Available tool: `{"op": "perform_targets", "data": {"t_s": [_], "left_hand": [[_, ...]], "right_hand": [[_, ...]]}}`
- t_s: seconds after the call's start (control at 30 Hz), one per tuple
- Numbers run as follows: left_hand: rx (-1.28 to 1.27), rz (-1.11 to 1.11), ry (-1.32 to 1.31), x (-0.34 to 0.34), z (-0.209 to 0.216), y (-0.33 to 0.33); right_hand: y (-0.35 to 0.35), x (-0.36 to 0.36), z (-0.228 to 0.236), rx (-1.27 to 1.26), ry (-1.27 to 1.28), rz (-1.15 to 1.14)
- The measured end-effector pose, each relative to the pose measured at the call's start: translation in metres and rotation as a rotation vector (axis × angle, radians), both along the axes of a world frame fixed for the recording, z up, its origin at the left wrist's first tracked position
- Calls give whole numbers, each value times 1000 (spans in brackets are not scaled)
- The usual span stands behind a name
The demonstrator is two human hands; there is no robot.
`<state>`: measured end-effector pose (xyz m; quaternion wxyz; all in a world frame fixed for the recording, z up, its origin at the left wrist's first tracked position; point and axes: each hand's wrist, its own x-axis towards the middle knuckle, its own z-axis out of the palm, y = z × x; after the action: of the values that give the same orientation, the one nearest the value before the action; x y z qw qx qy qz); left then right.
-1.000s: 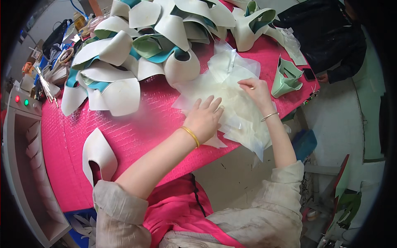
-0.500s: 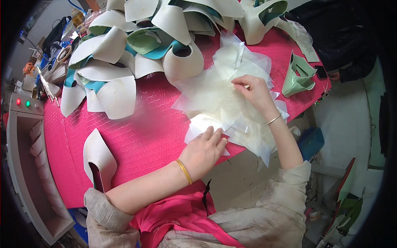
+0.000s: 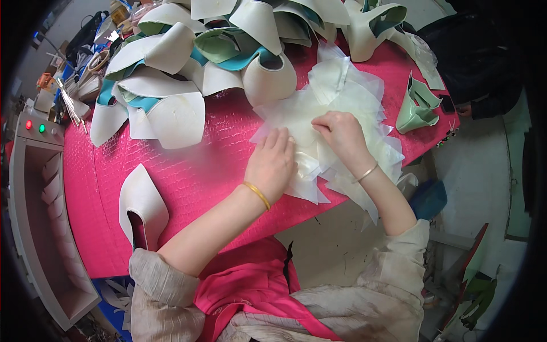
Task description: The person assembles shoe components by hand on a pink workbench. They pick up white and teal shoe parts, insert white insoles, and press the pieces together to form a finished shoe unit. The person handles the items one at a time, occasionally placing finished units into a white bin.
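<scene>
A loose heap of thin, translucent whitish sheet pieces [image 3: 364, 94] with pointed corners lies on the pink table. My left hand [image 3: 270, 162] rests at the heap's left side, its fingers stretched out flat over the edge of the pieces. Over the middle of the heap is my right hand [image 3: 345, 137], with thumb and forefinger pinched together; whatever is between the tips is too small to make out. Nearer my left forearm, a single white shoe upper [image 3: 152, 196] lies apart, its dark opening toward me.
White shoe uppers [image 3: 171, 117] with green and teal linings are piled along the far side. A pale green folded piece [image 3: 419, 108] sits at the right, near a dark phone [image 3: 447, 104]. Left of the pink table [image 3: 219, 194] stands a grey machine [image 3: 43, 129] with lights. Another person's hand [image 3: 464, 109] shows far right.
My left hand has moved up and away from the table's near edge to the heap's left side. My right hand has drawn slightly toward it, still pinched. The whole view has shifted a little.
</scene>
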<state>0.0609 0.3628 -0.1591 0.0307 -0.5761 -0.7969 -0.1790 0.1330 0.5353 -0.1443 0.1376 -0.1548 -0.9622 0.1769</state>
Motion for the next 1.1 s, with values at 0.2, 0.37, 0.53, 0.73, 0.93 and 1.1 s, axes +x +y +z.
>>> {"op": "perform_targets", "data": {"t_s": [0.2, 0.37, 0.53, 0.73, 0.93, 1.1], "left_hand": [[-76, -16, 63, -8, -5, 1], [-26, -22, 92, -7, -9, 3], [-61, -28, 39, -5, -6, -5], [-147, -29, 31, -1, -2, -1], [-103, -52, 87, 1, -6, -6], [-42, -64, -33, 3, -4, -6]], "right_hand": [[0, -41, -19, -7, 39, 39], [2, -44, -16, -40, -63, -19], [18, -25, -7, -171, -78, 19], [-24, 21, 1, 135, -120, -48], [-40, 16, -14, 454, -216, -68], [-48, 12, -17, 577, -214, -60]]}}
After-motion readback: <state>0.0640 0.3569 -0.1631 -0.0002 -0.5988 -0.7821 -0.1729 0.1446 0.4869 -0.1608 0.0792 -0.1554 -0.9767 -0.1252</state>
